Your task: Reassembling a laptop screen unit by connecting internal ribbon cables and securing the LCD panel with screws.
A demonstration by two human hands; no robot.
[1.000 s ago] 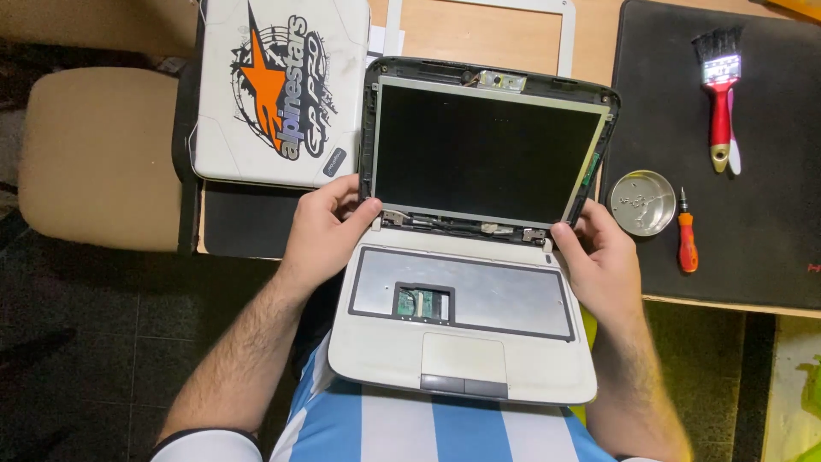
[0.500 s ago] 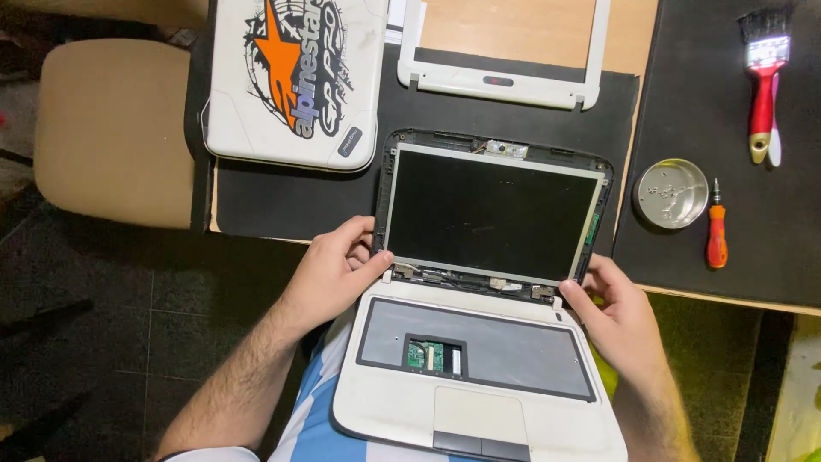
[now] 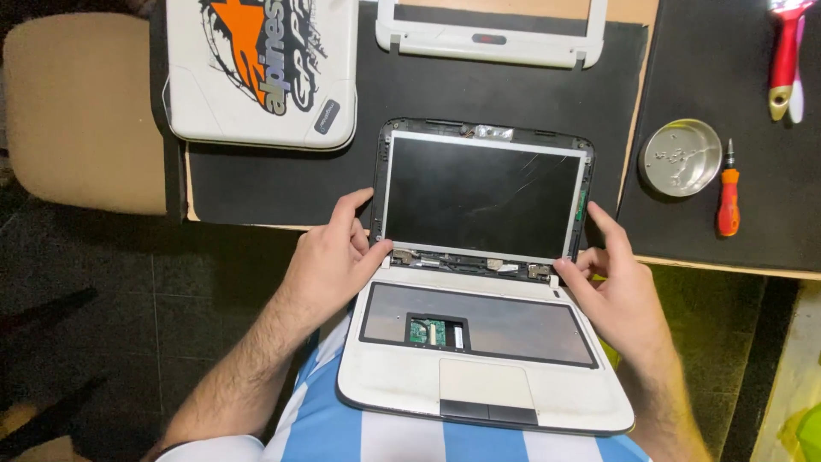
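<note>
hands [image 3: 329, 261] lower on glossy screen [image 3: 483, 197]

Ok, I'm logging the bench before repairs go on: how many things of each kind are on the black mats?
Laptops or laptop lids: 2, the open laptop and a stickered white lid
Screen bezel: 1
Metal dish: 1
Orange screwdriver: 1
Red-handled brush: 1
Total: 6
</note>
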